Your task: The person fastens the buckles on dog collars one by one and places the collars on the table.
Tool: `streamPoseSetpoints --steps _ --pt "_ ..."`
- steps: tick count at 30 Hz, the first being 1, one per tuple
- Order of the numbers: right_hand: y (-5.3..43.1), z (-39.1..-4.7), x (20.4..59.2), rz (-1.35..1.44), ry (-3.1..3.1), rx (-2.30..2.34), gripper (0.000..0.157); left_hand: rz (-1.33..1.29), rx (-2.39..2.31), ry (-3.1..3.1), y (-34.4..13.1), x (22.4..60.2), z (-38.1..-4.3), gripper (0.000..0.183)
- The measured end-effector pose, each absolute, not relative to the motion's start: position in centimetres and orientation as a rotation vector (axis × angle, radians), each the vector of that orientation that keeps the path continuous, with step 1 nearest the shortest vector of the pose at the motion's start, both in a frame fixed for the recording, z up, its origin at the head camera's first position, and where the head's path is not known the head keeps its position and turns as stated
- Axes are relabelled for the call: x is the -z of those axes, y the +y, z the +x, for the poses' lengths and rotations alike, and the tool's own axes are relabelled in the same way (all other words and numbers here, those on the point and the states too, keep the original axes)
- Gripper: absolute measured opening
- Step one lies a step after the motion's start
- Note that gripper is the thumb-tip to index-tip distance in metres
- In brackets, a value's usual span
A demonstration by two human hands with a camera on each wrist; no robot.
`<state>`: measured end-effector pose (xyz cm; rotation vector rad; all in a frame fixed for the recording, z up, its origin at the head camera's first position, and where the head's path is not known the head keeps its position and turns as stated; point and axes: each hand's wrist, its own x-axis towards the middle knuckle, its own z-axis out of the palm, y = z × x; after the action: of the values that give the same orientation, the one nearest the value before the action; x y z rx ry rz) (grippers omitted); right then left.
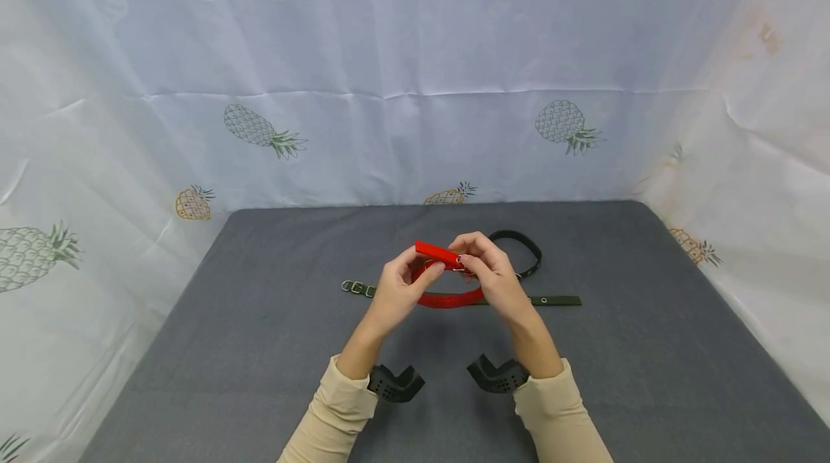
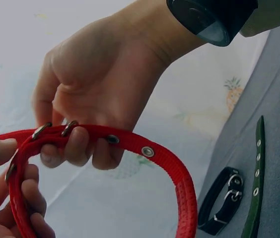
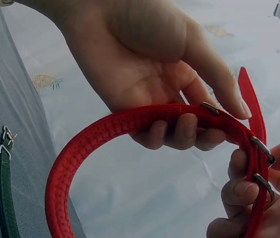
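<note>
Both hands hold a red collar (image 1: 450, 300) bent into a loop above the table. My left hand (image 1: 395, 293) grips the band, its thumb beside the free tail in the right wrist view. My right hand (image 1: 498, 277) pinches the collar near its metal buckle (image 3: 262, 149), where the strap overlaps. In the left wrist view, metal eyelets (image 2: 148, 151) show along the red band. Behind the hands lies a green collar (image 1: 563, 301), stretched out flat, its middle partly hidden. A black collar (image 1: 537, 253) forms a loop behind the right hand.
A grey cloth covers the table (image 1: 259, 348). White curtains (image 1: 415, 38) with printed pineapples hang behind and at both sides. Each wrist wears a black camera mount (image 1: 395, 384), and the two mounts stand apart between the forearms.
</note>
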<state>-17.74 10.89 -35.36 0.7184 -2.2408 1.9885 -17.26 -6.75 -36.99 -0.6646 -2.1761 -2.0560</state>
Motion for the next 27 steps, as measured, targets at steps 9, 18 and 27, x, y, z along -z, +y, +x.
streamPoseSetpoints --steps 9,18,27 --pt "11.49 -17.93 35.39 0.686 -2.147 -2.105 0.023 -0.768 2.046 -2.127 -7.18 37.29 -17.48 0.032" --pt "11.49 -18.03 35.50 0.654 -2.089 -2.224 0.027 -0.740 2.066 -2.086 -7.35 37.27 -17.62 0.037" --pt "11.45 -17.67 34.87 0.572 -2.189 -2.210 0.021 -0.760 2.002 -2.077 -7.26 37.52 -17.65 0.029"
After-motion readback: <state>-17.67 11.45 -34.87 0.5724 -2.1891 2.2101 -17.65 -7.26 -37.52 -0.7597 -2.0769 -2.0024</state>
